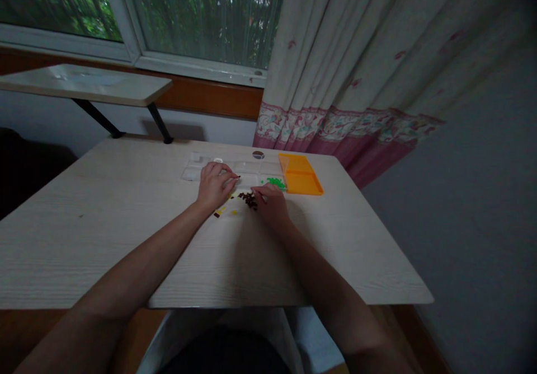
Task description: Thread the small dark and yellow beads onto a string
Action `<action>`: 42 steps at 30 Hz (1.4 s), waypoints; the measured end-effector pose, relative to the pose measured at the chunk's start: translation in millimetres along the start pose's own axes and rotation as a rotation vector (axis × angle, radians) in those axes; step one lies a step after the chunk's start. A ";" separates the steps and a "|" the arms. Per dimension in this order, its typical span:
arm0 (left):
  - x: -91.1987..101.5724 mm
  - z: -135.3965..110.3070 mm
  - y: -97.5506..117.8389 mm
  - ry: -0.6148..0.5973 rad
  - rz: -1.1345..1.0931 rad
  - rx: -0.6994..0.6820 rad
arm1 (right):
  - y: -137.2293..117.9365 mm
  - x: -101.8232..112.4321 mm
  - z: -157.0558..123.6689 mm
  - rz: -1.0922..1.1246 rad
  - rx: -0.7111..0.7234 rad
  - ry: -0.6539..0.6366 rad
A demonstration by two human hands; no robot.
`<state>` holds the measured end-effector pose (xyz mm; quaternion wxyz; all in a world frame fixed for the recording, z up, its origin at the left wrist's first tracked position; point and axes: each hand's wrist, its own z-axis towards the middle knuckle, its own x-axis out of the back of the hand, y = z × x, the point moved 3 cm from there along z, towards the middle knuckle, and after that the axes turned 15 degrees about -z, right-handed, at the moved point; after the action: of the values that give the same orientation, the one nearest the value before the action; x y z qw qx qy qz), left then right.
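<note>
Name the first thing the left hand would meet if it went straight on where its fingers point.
Probably the clear plastic compartment box, just ahead of the left hand in the picture; farther along are green pieces inside it. The hand's height is unclear, so it might pass over the box.

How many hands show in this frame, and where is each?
2. The left hand is at the clear divided box, apparently pinching a small dark piece; the right hand is beside the dark brown pieces.
</note>
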<state>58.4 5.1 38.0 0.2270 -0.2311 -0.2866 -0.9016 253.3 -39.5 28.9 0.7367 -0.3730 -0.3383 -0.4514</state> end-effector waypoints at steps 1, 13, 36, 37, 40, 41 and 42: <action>1.5 -0.8 -1.4 -0.002 -0.008 -0.004 | 0.0 1.1 0.1 -0.010 0.002 0.001; -1.8 -1.6 -15.8 -0.004 -0.056 0.080 | -5.6 7.6 -4.1 -0.164 0.059 -0.100; -3.4 -0.9 -11.4 -0.073 -0.040 0.138 | -10.8 8.4 -3.3 -0.204 0.076 -0.185; -3.4 -0.8 -11.2 -0.076 -0.042 0.139 | -10.8 8.4 -3.3 -0.195 0.078 -0.181; -3.7 -0.8 -11.8 -0.084 -0.051 0.145 | -10.7 8.6 -3.2 -0.169 0.078 -0.167; -3.9 -0.9 -12.2 -0.084 -0.054 0.145 | -10.7 8.6 -3.0 -0.161 0.079 -0.168; -4.2 -1.1 -12.7 -0.087 -0.056 0.144 | -10.8 8.6 -2.7 -0.152 0.080 -0.172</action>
<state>54.5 14.9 29.6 0.2051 -0.2450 -0.3667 -0.8737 247.0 -48.8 37.4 0.6830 -0.3539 -0.4454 -0.4582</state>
